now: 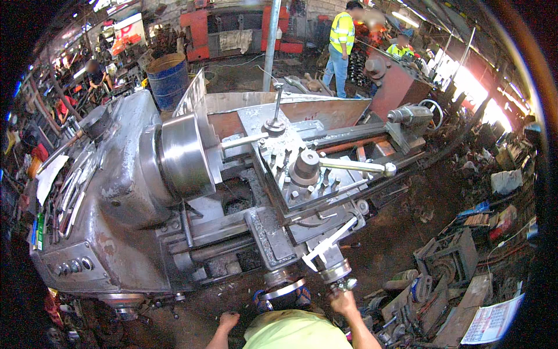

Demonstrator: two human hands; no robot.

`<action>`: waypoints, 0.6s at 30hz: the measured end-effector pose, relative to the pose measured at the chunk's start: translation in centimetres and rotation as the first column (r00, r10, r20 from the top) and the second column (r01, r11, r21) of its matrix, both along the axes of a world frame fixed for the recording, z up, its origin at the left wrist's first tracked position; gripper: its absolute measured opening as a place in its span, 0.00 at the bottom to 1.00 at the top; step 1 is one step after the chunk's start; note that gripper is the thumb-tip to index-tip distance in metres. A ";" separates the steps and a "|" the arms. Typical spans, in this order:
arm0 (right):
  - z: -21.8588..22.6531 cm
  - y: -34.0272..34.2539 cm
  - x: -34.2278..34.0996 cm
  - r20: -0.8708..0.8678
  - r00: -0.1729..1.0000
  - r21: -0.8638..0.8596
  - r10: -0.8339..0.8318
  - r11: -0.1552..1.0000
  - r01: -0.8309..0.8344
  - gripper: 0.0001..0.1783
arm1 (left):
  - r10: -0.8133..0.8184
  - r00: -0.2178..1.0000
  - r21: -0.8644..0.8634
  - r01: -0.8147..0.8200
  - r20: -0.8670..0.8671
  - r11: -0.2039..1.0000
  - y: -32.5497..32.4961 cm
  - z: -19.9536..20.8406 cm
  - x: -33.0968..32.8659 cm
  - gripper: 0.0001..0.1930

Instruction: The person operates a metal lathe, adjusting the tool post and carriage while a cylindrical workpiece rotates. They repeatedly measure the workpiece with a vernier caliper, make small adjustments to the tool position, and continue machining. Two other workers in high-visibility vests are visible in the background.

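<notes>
Left hand (229, 319): fingers curled in, to the near left of the tool post (306, 167)
Right hand (344, 302): closed around the crank handle (348, 284), near side of the tool post
Caliper (329, 244): between crank handle and tool post
Lathe chuck (186, 154): left of the tool post
Tailstock (414, 120): beyond the tool post, rightward
Blue drum (167, 84): beyond the tool post, leftward

The lathe's round cross-slide handwheel (337, 271), bare silvery metal, sits slightly tilted just beyond the right hand (344, 303); its short, shiny crank handle (350, 284) meets that hand's curled fingers.
</notes>
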State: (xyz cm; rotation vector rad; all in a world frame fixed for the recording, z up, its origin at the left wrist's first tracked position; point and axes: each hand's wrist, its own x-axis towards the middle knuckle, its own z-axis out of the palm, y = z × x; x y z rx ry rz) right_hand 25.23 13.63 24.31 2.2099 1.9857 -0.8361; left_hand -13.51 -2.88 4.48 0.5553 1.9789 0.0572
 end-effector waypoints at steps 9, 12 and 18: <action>9.0 0.4 1.4 -0.154 0.984 -0.306 0.088 0.943 -0.133 0.25 | -0.295 0.873 0.345 0.159 0.389 0.925 4.5 0.4 5.0 0.29; 3.8 0.6 -2.4 -0.128 0.990 -0.355 0.057 0.930 -0.099 0.28 | -0.316 0.892 0.423 0.163 0.323 0.891 5.9 -3.8 8.5 0.32; -1.2 1.4 1.0 0.164 0.977 -0.286 0.134 0.955 -0.083 0.27 | 0.135 0.977 0.137 -0.158 0.163 0.978 7.3 -6.8 14.3 0.24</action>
